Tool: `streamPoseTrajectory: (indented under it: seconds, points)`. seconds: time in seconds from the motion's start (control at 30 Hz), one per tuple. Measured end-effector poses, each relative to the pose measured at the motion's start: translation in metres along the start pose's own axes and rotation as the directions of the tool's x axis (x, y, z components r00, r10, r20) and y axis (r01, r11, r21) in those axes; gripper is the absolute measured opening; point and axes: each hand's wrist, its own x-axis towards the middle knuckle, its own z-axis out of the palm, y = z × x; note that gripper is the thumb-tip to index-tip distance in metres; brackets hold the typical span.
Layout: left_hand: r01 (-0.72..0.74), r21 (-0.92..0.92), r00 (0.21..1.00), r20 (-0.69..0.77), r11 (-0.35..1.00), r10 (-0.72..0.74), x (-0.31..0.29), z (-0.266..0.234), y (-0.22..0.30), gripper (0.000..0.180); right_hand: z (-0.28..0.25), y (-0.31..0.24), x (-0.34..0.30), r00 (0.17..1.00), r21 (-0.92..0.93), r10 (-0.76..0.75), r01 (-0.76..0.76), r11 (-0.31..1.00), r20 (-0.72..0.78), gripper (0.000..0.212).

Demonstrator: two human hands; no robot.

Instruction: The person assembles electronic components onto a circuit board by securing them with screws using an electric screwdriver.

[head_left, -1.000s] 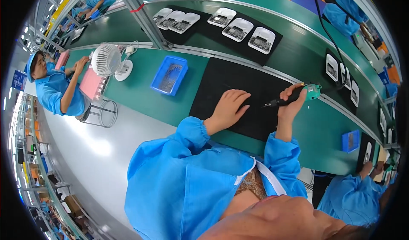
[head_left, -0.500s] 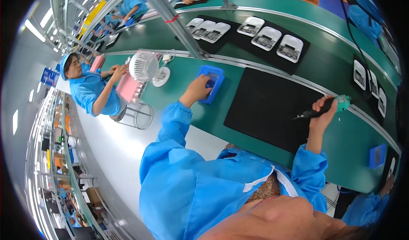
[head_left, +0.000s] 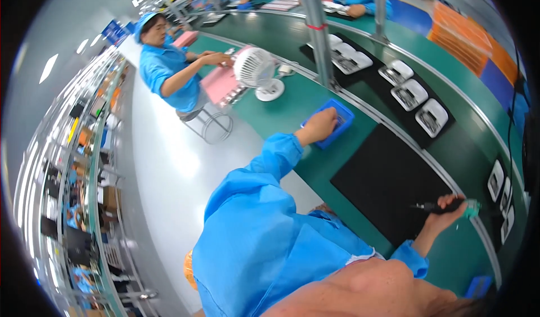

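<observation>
My left hand (head_left: 320, 126) reaches into a small blue bin (head_left: 345, 127) on the green bench. Its fingers are curled down inside; their tips and whatever they grip are hidden. In my right hand (head_left: 441, 220) is an electric screwdriver (head_left: 434, 207), black along the body with a teal end. Its thin bit points left over the black mat (head_left: 388, 176), and my fingers wrap around the body.
A white fan (head_left: 254, 69) stands left of the bin. Beyond a metal rail, white trays with metallic parts (head_left: 409, 95) lie on black mats. An upright post (head_left: 318, 36) rises behind the bin. A co-worker (head_left: 169, 75) handles things over pink sheets (head_left: 225, 83).
The whole view has swung, so the bench appears shifted right and more tilted. My left hand stays in the blue bin, and my right hand still holds the screwdriver beside the mat.
</observation>
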Motion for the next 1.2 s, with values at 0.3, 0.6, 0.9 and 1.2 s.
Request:
streamPoseTrajectory:
  seconds: [0.3,0.6,0.9,1.2]
  points:
    - [-0.037,0.254,0.997,-0.058,0.966,0.053,0.000,0.003,-0.004,0.014,-0.005,0.001,0.003,0.999,-0.046,-0.003,0.005,0.999,0.043,0.040]
    - [-0.250,-0.201,0.965,-0.129,0.947,0.228,-0.026,-0.012,0.099,0.009,0.032,-0.006,-0.010,0.984,-0.190,-0.140,0.158,0.969,0.106,0.044]
    - [-0.556,-0.467,0.741,0.096,0.687,0.665,-0.048,0.096,0.189,0.013,0.086,-0.020,-0.049,0.801,-0.131,-0.369,0.477,0.869,0.471,0.065]
    - [-0.551,-0.518,0.748,0.040,0.654,0.663,-0.042,0.122,0.184,0.016,0.085,-0.007,-0.046,0.827,-0.285,-0.297,0.465,0.838,0.477,0.065]
